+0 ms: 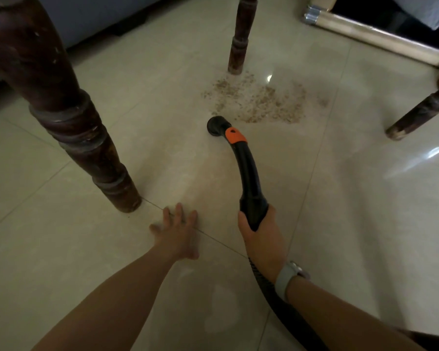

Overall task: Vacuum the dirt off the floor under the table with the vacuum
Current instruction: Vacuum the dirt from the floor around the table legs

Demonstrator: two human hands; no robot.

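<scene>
A patch of brown crumbly dirt [261, 100] lies on the pale tiled floor [352, 198], just in front of the far table leg. My right hand [262, 236] grips the black vacuum handle [249, 181], which curves forward to an orange collar and a round black nozzle [217, 125]. The nozzle sits on the floor at the dirt's near left edge. A ribbed black hose [276, 302] trails back under my right wrist. My left hand [178, 231] rests flat on the floor with fingers spread, near the foot of the closest table leg.
Three dark turned wooden table legs stand around: a thick one close at left [69, 117], one at the back centre [240, 39], one at right [416, 112]. A beige frame with a metal corner [365, 29] lies at the back right. Grey furniture [86, 16] fills the back left.
</scene>
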